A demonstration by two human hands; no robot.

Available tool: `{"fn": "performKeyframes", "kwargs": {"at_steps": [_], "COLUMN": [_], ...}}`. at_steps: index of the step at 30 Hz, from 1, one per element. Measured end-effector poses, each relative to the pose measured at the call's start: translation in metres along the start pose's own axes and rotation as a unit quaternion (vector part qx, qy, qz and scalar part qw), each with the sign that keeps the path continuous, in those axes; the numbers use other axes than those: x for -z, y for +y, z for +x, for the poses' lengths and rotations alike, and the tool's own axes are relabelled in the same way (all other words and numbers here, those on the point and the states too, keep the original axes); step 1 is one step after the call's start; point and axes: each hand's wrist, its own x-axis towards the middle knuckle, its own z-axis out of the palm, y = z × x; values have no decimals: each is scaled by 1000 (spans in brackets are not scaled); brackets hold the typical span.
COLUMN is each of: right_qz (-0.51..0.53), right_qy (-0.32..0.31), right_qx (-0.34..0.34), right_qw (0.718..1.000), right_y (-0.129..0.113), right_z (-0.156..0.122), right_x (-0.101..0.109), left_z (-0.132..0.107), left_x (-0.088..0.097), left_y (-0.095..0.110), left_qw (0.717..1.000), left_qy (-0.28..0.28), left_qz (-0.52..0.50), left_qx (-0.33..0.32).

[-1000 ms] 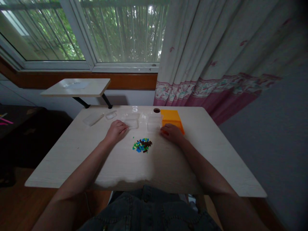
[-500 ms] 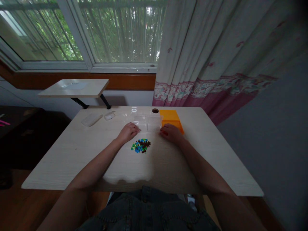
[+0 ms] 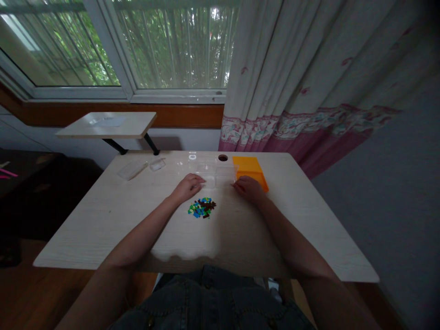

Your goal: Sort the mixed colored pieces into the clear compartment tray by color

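A small heap of coloured pieces (image 3: pixel 202 207), blue, green, yellow and dark brown, lies in the middle of the pale table (image 3: pixel 103 215). My left hand (image 3: pixel 187 187) rests just behind the heap with its fingers curled on the near edge of a clear plastic tray (image 3: pixel 216 175). My right hand (image 3: pixel 249 188) lies to the right of the tray, fingers bent, touching the near corner of an orange box (image 3: pixel 249 168). What the fingers grip, if anything, is too small to make out.
Two clear plastic lids (image 3: pixel 132 170) (image 3: pixel 157 164) lie at the table's back left. A round cable hole (image 3: pixel 222 157) sits behind the tray. A small side table (image 3: pixel 106 125) stands beyond, under the window. A curtain (image 3: pixel 309 91) hangs at the right.
My left hand has moved right, from the left clear tray to just behind the heap. The right hand has stayed by the orange box.
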Motion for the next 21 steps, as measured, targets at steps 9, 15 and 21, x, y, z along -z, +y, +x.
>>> {"fn": "performKeyframes", "kwargs": {"at_steps": [9,15,21], "right_qz": [32,33,24], "right_qy": [14,10,12], "right_qx": [10,5,-1], "right_qw": [999,999,1000], "right_y": [4,2,1], "right_z": [-1,0,0], "right_x": [-2,-1,-1], "left_z": [-52,-100,-110], "left_x": [84,137,152], "left_y": [-41,-80,-92], "left_qw": [920,842,863], "left_qy": [219,222,194], "left_qz": [253,359,280], "left_qx": [202,336,374]}}
